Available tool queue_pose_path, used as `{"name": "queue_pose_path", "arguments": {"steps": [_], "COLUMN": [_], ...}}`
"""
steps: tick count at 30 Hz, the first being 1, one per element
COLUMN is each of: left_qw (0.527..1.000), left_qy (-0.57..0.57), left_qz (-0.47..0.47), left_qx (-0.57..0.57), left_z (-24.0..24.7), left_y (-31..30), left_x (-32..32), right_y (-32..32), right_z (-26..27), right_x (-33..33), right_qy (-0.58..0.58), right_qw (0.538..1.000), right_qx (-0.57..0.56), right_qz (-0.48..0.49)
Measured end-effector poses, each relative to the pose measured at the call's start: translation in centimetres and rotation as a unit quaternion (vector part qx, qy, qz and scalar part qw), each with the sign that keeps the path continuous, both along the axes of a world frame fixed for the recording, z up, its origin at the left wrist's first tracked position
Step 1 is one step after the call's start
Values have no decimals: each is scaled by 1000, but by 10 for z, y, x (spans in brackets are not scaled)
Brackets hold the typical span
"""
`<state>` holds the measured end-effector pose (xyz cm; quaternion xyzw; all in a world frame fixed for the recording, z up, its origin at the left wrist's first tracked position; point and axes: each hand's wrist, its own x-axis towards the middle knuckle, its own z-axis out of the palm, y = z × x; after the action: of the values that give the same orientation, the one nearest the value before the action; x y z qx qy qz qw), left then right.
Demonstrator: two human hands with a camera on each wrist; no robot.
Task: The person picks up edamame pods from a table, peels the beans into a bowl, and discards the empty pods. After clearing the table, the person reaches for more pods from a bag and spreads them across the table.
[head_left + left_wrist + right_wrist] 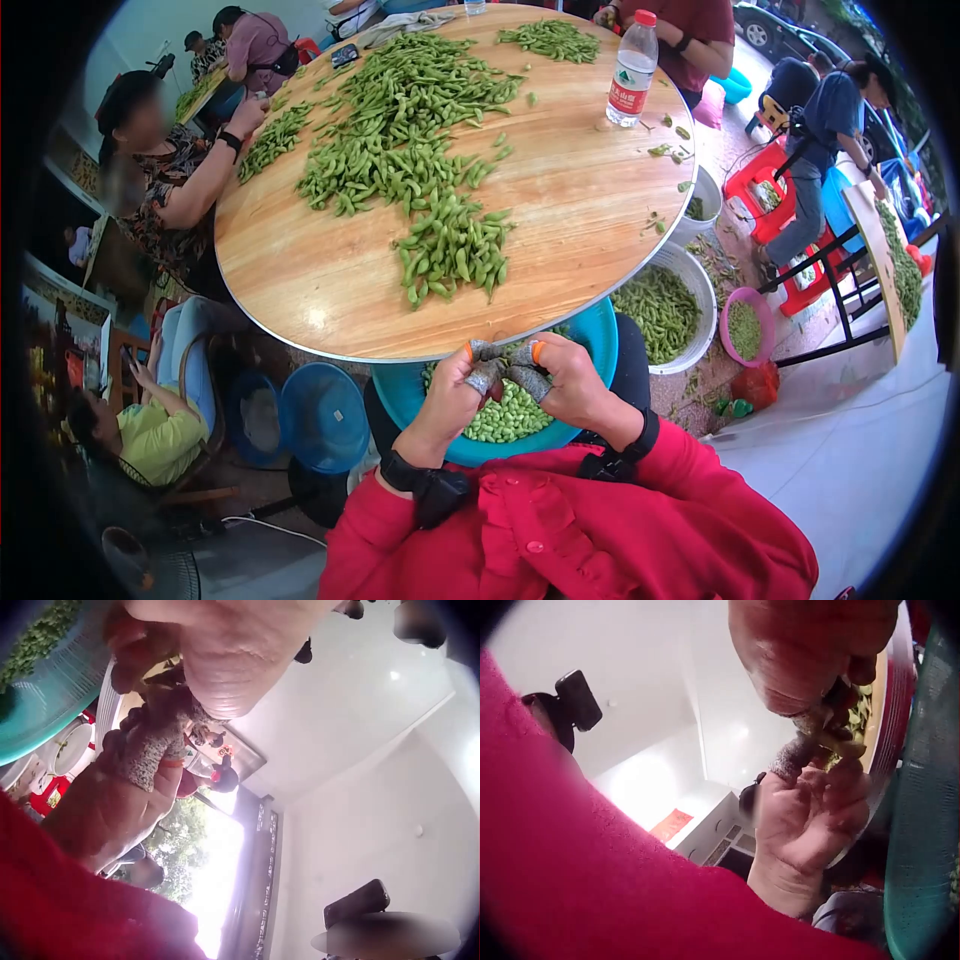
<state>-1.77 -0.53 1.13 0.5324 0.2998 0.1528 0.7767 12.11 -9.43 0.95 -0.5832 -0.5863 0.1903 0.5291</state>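
Here, a teal basin holds shelled green beans.

Top: red, long sleeves, fuzzy up close, ruffle at front, 1 round red button clear to see. 2 black wrist straps, 1 left, 1 right, each with a dark unit. Left grip and right grip: grey speckled finger covers, orange edging. Trousers dark, detail too shadowed to read.
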Motion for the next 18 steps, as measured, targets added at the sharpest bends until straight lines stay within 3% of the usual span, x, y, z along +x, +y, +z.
{"name": "queue_pose_path", "arguments": {"steps": [9, 15, 18], "left_qw": [997, 996, 987], "left_qy": [-20, -21, -62], "left_qz": [71, 37, 87], "left_qx": [-9, -75, -118], "left_z": [-22, -14, -27], "left_y": [-2, -5, -7], "left_x": [10, 11, 12], "right_y": [-3, -4, -1], "right_z": [-9, -1, -10], "right_x": [-1, 3, -4], "right_qy": [-112, -44, -111], "right_qw": [994, 998, 993], "right_qx": [-10, -33, 37], "right_qz": [-15, -22, -21]}}
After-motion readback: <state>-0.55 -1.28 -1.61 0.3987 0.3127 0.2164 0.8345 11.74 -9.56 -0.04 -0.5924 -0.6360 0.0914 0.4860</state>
